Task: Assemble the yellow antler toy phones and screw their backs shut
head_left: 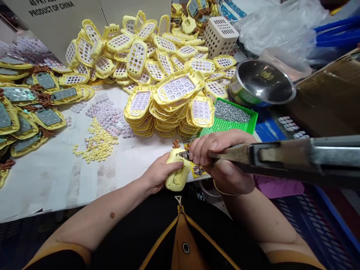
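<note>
My left hand (159, 170) grips a yellow plastic toy phone (177, 176) with small brown antlers, its thumb lying across the back. Wrapped round a power screwdriver (270, 157) is my right hand (225, 161). The tool's bit meets the toy near its upper screw hole; whether a screw sits there is too small to tell. Just beyond the hands stand stacks of yellow shell halves (177, 90) with pale keypads in them. To their right, a green tray (250, 123) holds a heap of silver screws (232, 111).
Behind the stacks lies a big pile of yellow shells (137, 56). Shells with grey-green panels (46, 80) crowd the left. Loose yellow buttons (98, 144) and pale keypads (105, 112) lie on the white table (70, 183). A metal bowl (263, 82), perforated basket (221, 35) and cardboard box (332, 97) stand right.
</note>
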`<state>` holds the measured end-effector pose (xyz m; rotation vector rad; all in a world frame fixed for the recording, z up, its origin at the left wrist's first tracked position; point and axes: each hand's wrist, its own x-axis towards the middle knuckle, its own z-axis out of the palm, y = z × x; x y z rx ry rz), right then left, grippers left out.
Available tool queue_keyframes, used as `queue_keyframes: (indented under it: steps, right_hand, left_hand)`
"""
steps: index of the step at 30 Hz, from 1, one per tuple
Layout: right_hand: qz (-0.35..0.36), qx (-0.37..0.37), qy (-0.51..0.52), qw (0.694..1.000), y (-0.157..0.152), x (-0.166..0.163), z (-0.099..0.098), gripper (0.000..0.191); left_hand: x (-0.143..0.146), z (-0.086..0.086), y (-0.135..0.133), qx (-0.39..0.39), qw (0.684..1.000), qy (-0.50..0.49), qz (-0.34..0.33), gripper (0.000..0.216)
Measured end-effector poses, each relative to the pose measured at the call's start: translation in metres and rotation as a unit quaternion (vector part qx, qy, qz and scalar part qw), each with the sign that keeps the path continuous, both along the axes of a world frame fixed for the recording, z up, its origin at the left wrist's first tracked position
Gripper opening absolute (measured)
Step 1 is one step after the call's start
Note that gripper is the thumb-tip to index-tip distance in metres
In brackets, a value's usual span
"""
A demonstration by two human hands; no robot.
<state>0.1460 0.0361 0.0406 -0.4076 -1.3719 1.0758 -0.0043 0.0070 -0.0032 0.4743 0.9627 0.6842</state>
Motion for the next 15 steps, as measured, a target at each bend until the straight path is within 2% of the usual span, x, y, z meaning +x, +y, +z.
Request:
queue_keyframes:
  steps: [8, 15]
  right_hand:
    - [0.027, 0.02, 0.025, 0.999, -0.001, -0.002, 0.007, 0.017]
    - [-0.021, 0.019, 0.009, 1.0, -0.004, -0.001, 0.011, 0.015]
  left_hand:
    - [-0.002, -0.004, 0.002, -0.029, 0.999, -0.033, 0.009, 0.048]
    - [-0.003, -0.007, 0.002, -0.032, 0.998, -0.051, 0.001, 0.043]
